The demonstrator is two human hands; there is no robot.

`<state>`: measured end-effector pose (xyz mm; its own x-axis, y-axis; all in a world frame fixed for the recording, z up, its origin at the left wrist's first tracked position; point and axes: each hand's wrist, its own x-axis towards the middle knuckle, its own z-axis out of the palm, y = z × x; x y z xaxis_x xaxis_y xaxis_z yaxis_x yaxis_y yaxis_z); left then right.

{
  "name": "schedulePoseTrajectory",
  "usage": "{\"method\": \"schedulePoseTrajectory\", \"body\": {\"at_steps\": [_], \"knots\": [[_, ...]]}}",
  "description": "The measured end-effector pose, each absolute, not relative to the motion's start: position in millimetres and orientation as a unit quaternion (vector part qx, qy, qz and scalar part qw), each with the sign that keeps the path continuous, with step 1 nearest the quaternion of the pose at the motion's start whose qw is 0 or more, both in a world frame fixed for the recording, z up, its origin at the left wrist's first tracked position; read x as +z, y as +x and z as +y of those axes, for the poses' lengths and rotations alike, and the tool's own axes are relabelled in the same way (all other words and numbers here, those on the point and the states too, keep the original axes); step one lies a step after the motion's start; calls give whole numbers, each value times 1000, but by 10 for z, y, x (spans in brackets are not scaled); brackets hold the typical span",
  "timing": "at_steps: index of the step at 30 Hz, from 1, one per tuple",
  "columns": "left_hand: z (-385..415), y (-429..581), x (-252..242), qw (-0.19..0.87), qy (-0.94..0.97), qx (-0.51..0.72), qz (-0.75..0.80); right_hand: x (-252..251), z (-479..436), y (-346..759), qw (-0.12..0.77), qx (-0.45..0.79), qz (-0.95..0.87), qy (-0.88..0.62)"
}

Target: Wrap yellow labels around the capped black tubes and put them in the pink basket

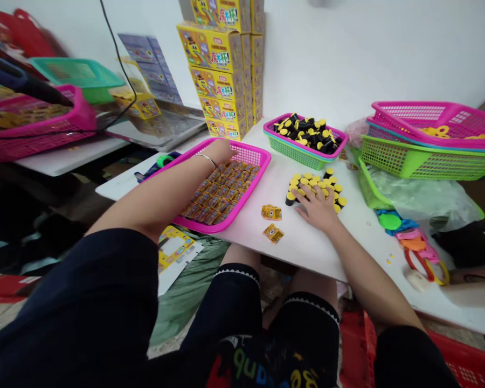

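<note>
My left hand (223,152) reaches over the far end of a pink basket (222,225). Its fingers point away and are mostly hidden by the hand itself. Rows of small orange-brown wrapped packets (215,200) fill that basket. To the right, my right hand (318,209) rests with fingers spread on a cluster of small black cylinders with yellow tops (307,177), standing upright close together on the white table (242,240). Two flat piles of yellow printed packets (271,212) lie between the basket and my right hand.
Behind the cluster, a pink basket (271,128) in a green one holds more black-and-yellow cylinders. Yellow boxes (218,51) are stacked against the wall. Stacked baskets (412,156) stand at right, near a tape pile (418,248). A dark tool (24,81) hangs at upper left.
</note>
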<state>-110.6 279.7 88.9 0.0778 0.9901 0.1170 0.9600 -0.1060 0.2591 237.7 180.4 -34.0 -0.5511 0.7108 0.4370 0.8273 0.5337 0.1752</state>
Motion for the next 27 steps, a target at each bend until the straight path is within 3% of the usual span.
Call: {"method": "schedulePoseTrajectory", "body": {"at_steps": [6, 9, 12, 16, 21, 27], "knots": [[1627, -376, 1002, -31, 797, 125, 591, -386, 1811, 2232, 193, -161, -872, -420], [905, -109, 548, -33, 899, 67, 431, -321, 1780, 2301, 211, -145, -876, -408], [464, -79, -40, -72, 912, 42, 403, -265, 1744, 2361, 226, -154, -877, -396], [268, -265, -429, -98, 925, 25, 367, -231, 1738, 2386, 248, -187, -858, -410], [245, -410, -211, -39, 950, 65, 303, -232, 1783, 2411, 275, -196, -844, -417], [485, -257, -66, 35, 919, 108, 378, -196, 1807, 2497, 303, -211, -819, -439]]}}
